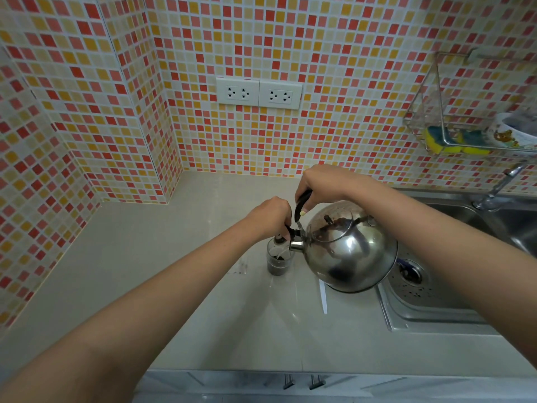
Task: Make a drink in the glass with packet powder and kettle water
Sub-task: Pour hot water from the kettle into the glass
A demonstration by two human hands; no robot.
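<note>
A small clear glass (278, 261) stands on the pale countertop (174, 257) with dark powder and liquid at its bottom. A round steel kettle (348, 251) hangs tilted to the left above the counter, its spout over the glass, and water streams into the glass. My right hand (322, 187) grips the kettle's black handle from above. My left hand (273, 216) pinches the black spout cap lever, holding the spout open. A torn clear packet (239, 266) lies flat just left of the glass.
A steel sink (430, 301) with a drain and a tap (499, 187) lies right of the kettle. A wire rack (465, 135) on the tiled wall holds sponges and a bowl. Two double sockets (258, 93) sit on the wall. A white strip (323, 296) lies beneath the kettle.
</note>
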